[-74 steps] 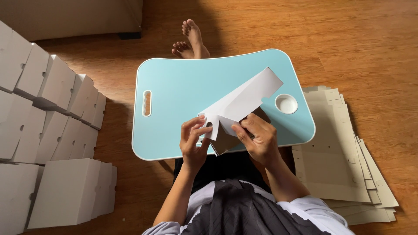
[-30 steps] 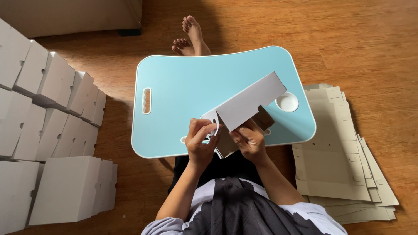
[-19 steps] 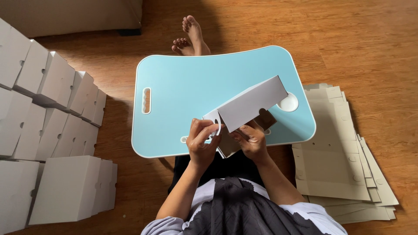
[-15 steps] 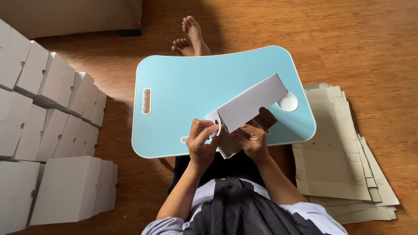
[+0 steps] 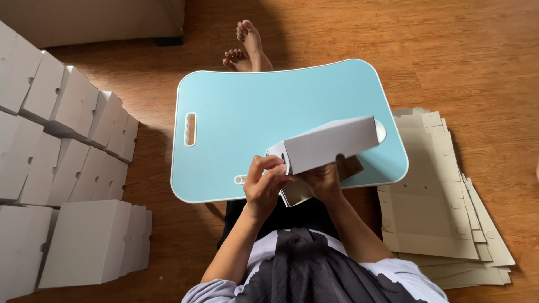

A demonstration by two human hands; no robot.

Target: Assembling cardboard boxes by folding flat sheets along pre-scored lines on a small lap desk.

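A wooden floor (image 5: 477,62) spreads under everything. Well off to the left of the left hand stand rows of folded white boxes (image 5: 67,168), packed side by side. To the right of the right hand, on the floor, lies a stack of flat cardboard sheets (image 5: 443,219), fanned a little at the edges. Directly ahead of both hands sits a light blue bench (image 5: 264,106) with rounded corners, a slot handle at its left side and a round recess partly hidden at its right. Past its far edge show the person's bare feet (image 5: 250,47).

Above the near edge of the bench, a long white box (image 5: 328,143) is held up, tilted, its far end higher and toward the right. The left hand (image 5: 264,182) is closed around its near end, fingers curled over the small end flap. The right hand (image 5: 325,179) grips the box from underneath, just beside the left, mostly hidden by the box itself.
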